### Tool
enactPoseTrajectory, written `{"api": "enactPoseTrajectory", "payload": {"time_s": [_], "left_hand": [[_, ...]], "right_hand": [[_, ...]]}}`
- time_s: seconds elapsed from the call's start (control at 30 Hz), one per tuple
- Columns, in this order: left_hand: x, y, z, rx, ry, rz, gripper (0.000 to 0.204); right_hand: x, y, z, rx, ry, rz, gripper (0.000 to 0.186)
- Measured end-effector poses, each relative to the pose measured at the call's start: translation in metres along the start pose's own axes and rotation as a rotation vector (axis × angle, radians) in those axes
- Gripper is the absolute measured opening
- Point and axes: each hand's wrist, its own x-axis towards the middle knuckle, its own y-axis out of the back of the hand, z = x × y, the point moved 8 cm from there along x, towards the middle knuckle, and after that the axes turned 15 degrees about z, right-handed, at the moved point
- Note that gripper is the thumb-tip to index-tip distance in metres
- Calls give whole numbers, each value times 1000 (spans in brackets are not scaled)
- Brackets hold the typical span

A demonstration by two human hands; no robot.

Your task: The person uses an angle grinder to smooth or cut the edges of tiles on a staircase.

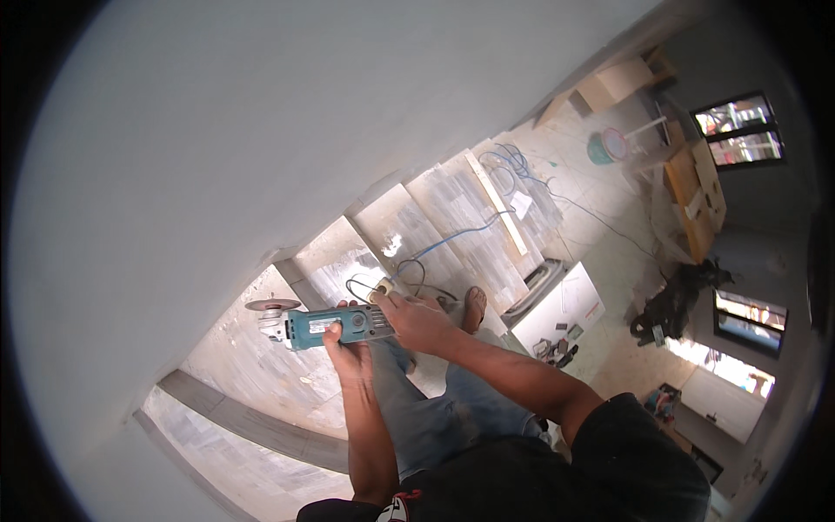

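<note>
My left hand (348, 352) is wrapped round the teal body of an angle grinder (352, 324), thumb on its near side. The grinder lies roughly level, its grey metal head pointing left. A thin brownish disc (272, 305) sits on top of that head. At the tool's rear end, my right hand (416, 324) is closed, its fingers pinching a cream-coloured cord connector (381, 289). That hand also covers part of the grinder's rear, so I cannot tell whether it grips the tool too. A dark cord (420, 271) loops by the connector.
Grey-tiled stairs (409, 222) run beside a pale wall (261, 130). A blue cable (457, 233) crosses them to a coil (509, 165). A wooden strip (497, 204) lies across a step. Beyond my foot (474, 309) stands a white panel (565, 309) with small items.
</note>
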Motion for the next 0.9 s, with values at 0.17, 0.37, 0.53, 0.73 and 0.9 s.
{"api": "enactPoseTrajectory", "payload": {"time_s": [0.17,0.37,0.53,0.73,0.9], "left_hand": [[-27,-44,-22,20,-173,-1,54],[-67,-93,-63,68,-237,38,56],[-69,-115,-99,35,-220,-1,56],[-65,-133,-143,5,-203,14,53],[-25,-126,-200,-25,-75,4,47]], "right_hand": [[-2,30,42,19,50,-34,60],[-17,84,81,39,62,-80,60],[-21,106,116,9,33,-111,58],[-26,120,158,-23,2,-115,52],[-28,103,213,-104,-48,-153,62]]}}
